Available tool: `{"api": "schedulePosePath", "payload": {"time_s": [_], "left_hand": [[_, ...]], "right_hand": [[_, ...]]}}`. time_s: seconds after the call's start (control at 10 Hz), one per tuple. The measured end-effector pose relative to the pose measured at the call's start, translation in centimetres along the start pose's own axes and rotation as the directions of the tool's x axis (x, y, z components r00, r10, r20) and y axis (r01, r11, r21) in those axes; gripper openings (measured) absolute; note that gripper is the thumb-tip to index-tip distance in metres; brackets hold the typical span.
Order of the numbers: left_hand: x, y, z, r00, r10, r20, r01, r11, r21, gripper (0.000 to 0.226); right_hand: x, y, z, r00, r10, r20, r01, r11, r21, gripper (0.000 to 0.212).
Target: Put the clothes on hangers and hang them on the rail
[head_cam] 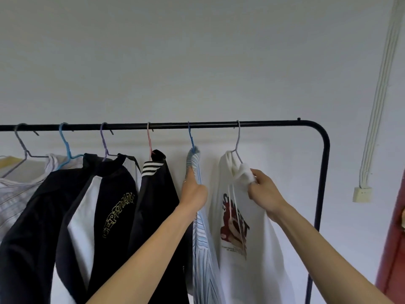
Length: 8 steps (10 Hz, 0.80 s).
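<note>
A black rail (274,123) runs across the view with several garments on coloured hangers. At the right end a white hoodie (247,255) with a red print hangs on a pale grey hanger (238,141). My right hand (263,194) pinches the white fabric at its collar. To the left hangs a blue striped shirt (202,249) on a blue hanger (191,137). My left hand (192,191) grips this shirt's shoulder just below the collar. Further left hang a black jacket with white stripes (157,194) and a black-and-white top (103,205).
The rail's black right post (322,194) curves down beside the hoodie. A red door edge (394,249) stands at the far right. White cable ducts (379,95) run down the wall to a small box (361,194). More light garments (19,189) hang at the far left.
</note>
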<state>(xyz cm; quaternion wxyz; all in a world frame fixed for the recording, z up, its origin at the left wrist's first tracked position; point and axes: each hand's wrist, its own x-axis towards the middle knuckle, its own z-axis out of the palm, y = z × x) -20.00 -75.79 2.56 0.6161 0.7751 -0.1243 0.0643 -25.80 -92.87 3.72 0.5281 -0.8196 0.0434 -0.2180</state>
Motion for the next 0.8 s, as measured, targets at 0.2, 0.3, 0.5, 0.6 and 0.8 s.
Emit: {"api": "schedulePosePath", "payload": {"time_s": [0.2,0.3,0.5,0.6,0.8], "left_hand": [[0.8,-1.3,-0.5,1.0,-0.005,0.015,0.005,1.0,0.028,0.083],[0.8,-1.2,-0.8,1.0,-0.017,0.018,0.016,0.998,0.058,0.083],[0.1,-1.0,-1.0,0.995,0.098,0.035,-0.104,0.936,0.337,0.092],[-0.3,-1.4,-1.6,0.981,0.17,0.097,-0.195,0.878,0.437,0.095],[-1.9,-2.8,-3.0,0.946,0.305,0.106,-0.315,0.797,0.515,0.09]], "right_hand": [[-0.6,0.5,0.5,0.998,-0.061,0.017,0.061,0.998,-0.006,0.032],[-0.2,0.7,1.3,0.999,-0.043,-0.013,0.043,0.999,-0.012,0.035],[0.1,1.5,1.8,1.0,-0.009,0.006,0.01,0.992,-0.123,0.07],[-0.6,1.6,1.8,0.997,-0.074,0.011,0.075,0.963,-0.257,0.083],[-2.0,1.0,0.7,0.954,-0.299,-0.024,0.274,0.901,-0.337,0.081]]}}
